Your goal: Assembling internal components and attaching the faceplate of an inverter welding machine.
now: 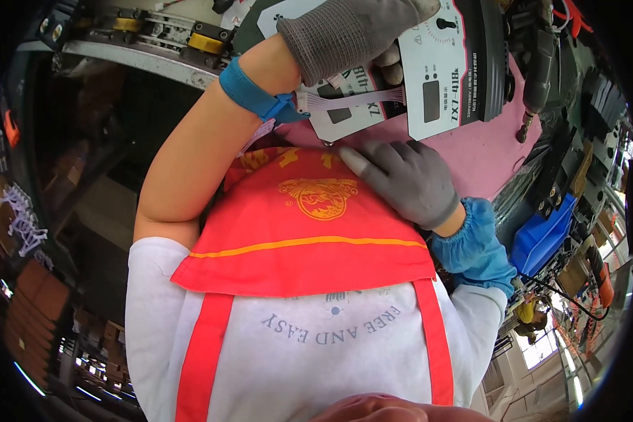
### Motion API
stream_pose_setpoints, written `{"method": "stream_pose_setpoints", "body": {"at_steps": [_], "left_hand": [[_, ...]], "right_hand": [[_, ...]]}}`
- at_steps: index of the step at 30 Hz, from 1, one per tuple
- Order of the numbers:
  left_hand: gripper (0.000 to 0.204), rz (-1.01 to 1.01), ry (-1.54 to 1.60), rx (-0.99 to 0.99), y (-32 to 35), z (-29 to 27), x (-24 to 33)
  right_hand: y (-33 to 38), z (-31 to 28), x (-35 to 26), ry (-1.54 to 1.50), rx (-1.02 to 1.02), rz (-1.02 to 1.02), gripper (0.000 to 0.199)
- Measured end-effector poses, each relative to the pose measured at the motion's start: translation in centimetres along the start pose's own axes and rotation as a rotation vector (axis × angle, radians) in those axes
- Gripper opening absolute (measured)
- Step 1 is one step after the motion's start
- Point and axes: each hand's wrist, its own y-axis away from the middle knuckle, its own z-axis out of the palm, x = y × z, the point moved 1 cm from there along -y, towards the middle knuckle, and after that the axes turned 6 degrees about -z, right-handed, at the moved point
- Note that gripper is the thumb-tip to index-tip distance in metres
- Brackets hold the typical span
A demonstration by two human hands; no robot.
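My left hand (pixel 355 35), in a grey glove, reaches in at the top with a blue strap (pixel 253 91) around its wrist. Its thumb lies on the face of a white control panel with a black housing (pixel 436 77), and its fingers curl in at that panel's left edge. A second white panel (pixel 348 123) lies partly hidden beside it. Between the two runs a pale ribbon cable (pixel 359 99). Just below the panels, my right hand (pixel 408 179), also gloved in grey, rests by the red apron (pixel 309 246) with thumb and fingers apart, holding nothing visible.
Pink sheeting (pixel 482 158) covers the bench under the panels. A power screwdriver (pixel 538 77) hangs at the right of the panels. Farther right sits a blue bin (pixel 544 235). At the upper left runs a metal rail (pixel 144 60) with yellow-and-black parts.
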Motion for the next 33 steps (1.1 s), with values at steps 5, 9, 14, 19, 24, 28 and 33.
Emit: {"method": "stream_pose_setpoints", "body": {"at_steps": [5,9,14,19,24,28,33], "left_hand": [[0.043,0.002,-0.078,-0.018,0.0,-0.2,0.2],[0.041,-0.067,0.002,-0.023,0.4,0.1,0.4],[0.049,-0.076,-0.022,0.075,1.0,1.4,-0.9],[0.048,-0.235,-0.133,0.097,1.8,1.2,0.6],[0.042,-0.139,-0.016,0.039,1.1,1.2,-0.2],[0.043,-0.162,0.036,0.035,1.3,1.1,0.2],[0.044,-0.191,0.089,0.029,1.0,0.7,-0.3]], "right_hand": [[-2.0,1.9,-0.8,0.030,0.036,0.126,0.039],[-2.8,1.5,-1.4,0.031,-0.049,0.201,0.028],[-1.0,-1.5,-0.5,-0.468,0.047,-0.014,0.018],[-1.4,-8.6,3.8,-0.532,0.419,0.194,0.032],[-1.7,-5.8,9.8,-0.109,0.563,0.323,0.033],[-1.6,-5.0,10.8,-0.094,0.545,0.147,0.036],[-1.7,-6.4,10.7,-0.134,0.468,0.160,0.034]]}}
